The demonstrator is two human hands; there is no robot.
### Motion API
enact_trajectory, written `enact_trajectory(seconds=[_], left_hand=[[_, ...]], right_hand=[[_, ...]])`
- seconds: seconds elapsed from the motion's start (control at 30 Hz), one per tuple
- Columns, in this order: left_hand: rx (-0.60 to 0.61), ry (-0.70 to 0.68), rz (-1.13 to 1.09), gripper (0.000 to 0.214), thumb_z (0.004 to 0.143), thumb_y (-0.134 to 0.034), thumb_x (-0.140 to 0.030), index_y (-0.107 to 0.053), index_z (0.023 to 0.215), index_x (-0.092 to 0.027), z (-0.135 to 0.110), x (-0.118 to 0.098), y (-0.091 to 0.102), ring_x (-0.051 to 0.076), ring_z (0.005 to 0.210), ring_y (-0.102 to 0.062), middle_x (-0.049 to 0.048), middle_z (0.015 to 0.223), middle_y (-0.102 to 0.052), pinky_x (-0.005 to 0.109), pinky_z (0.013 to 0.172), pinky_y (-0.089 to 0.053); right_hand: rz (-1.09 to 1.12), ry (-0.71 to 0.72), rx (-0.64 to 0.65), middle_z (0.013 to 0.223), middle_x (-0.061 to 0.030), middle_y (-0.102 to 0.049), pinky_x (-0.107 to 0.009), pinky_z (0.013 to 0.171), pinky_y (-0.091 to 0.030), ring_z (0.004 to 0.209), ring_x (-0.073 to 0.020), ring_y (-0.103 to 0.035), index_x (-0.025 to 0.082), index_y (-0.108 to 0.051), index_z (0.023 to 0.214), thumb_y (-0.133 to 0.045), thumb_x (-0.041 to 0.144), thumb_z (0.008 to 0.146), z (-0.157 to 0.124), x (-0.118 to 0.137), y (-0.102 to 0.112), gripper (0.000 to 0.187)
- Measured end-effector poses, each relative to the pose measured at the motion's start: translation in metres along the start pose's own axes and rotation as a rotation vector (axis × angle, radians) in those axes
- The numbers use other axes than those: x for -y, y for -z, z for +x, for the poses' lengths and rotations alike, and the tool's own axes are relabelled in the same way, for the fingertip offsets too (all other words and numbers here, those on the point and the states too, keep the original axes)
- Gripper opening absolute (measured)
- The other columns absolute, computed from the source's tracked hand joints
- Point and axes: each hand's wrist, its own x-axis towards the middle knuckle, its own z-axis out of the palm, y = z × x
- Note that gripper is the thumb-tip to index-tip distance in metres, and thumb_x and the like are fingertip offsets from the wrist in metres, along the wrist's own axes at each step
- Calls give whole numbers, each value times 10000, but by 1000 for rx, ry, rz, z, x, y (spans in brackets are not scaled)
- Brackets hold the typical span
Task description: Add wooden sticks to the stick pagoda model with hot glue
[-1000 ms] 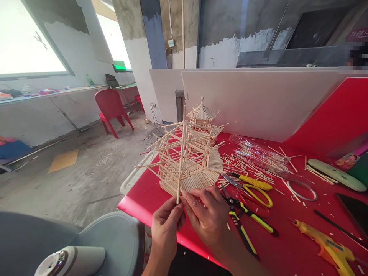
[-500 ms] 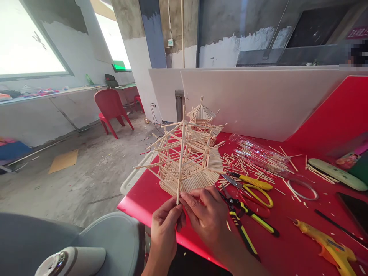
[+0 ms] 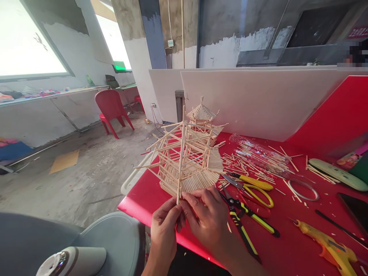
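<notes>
A model pavilion (image 3: pixel 169 180) built of thin wooden sticks stands at the near edge of the red table, its roof an open frame of sticks. One long wooden stick (image 3: pixel 182 153) slopes from the roof peak down toward me. At its lower end my left hand (image 3: pixel 166 224) is closed, thumb and fingers pinching the tip. My right hand (image 3: pixel 206 214) is closed too, its thumb and index finger pressed at the same end from the right; whether a smaller piece sits between them is hard to see. Behind stands a second stick pavilion (image 3: pixel 202 113) with a covered, pointed roof.
On the red table (image 3: pixel 287 237), right of my hands, lie pruning shears (image 3: pixel 244 218), yellow-handled scissors (image 3: pixel 255 191), a yellow glue gun (image 3: pixel 324 241) and loose sticks in a plastic bag (image 3: pixel 261 153). A grey stool (image 3: pixel 120 237) with a white bottle (image 3: pixel 77 260) stands lower left.
The right thumb and fingertips have shifted very slightly at the stick's lower end. Otherwise the hands, the pavilion and the tools stay where they were.
</notes>
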Motion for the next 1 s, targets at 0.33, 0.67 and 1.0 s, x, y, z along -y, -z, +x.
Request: enact_trajectory(seconds=[0.33, 0.67, 1.0], left_hand=[[-52, -11, 10, 320, 679, -837, -423, -753, 749, -123, -1, 1, -6, 48, 423, -387, -8, 522, -562, 182, 408, -232], [-126, -50, 52, 338, 671, -845, -439, -755, 787, -134, -1, 8, -7, 47, 424, -403, -6, 558, -600, 173, 400, -268], [-195, -88, 69, 374, 602, -880, -441, -774, 783, -131, -14, 7, -9, 67, 453, -443, 43, 615, -677, 181, 409, -325]], right_hand=[[25, -38, -5, 830, -51, -653, -317, 709, -465, 765, -163, -553, 174, -705, 1087, -648, 127, 875, -7, -3, 23, 224], [24, -58, -17, 848, -61, -632, -322, 677, -461, 753, -173, -528, 178, -685, 1121, -632, 114, 878, -19, -9, 38, 257], [53, -88, -12, 858, -65, -629, -324, 691, -465, 775, -174, -539, 170, -690, 1129, -634, 116, 878, -30, -13, 44, 262]])
